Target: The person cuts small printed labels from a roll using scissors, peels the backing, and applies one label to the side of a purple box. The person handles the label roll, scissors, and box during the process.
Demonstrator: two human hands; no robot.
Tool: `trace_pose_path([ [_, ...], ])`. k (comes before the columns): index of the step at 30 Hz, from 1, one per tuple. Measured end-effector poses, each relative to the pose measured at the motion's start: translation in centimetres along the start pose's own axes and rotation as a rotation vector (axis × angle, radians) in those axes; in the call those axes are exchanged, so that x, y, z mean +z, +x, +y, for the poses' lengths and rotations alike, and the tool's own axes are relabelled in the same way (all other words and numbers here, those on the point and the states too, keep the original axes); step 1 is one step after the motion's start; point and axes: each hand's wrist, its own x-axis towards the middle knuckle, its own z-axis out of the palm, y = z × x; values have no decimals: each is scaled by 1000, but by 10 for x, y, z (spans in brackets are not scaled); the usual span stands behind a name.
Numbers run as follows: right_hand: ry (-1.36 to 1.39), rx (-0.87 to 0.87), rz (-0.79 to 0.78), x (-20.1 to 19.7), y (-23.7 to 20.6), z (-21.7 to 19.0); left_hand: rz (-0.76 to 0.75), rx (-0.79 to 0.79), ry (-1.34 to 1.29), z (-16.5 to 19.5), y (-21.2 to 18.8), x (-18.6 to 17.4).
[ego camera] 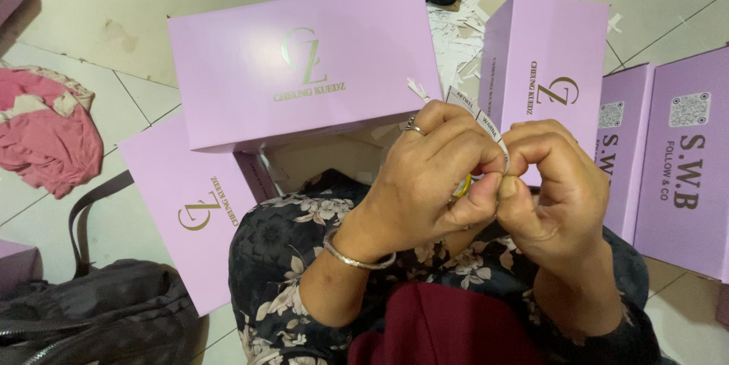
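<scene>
My left hand (425, 183) and my right hand (554, 183) meet in front of me, fingertips pinched together on a narrow white printed paper strip (477, 116) that curls up over my left fingers. A small yellow ring-shaped thing (462, 186) shows between the left fingers; I cannot tell what it is. My left hand wears a ring and a silver bangle (353, 257) at the wrist. Just beyond my hands lies a lilac box with its lid (304, 61) raised.
Several lilac boxes (543, 69) stand and lie on the tiled floor to the right and left. White paper scraps (456, 31) litter the floor behind. A pink cloth (45, 129) lies at far left, a dark bag (99, 312) at bottom left.
</scene>
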Motion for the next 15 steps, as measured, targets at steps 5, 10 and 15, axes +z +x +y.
trace_pose_path([
  [5, -16, -28, -28, 0, 2, 0, -40, 9, 15, -3, 0, -2],
  [10, -30, -12, -48, -1, 0, 3, -48, 32, 58, -2, 2, -4],
  [15, 243, 143, -63, -6, -1, 5, -61, -26, -17, 1, 2, -6],
])
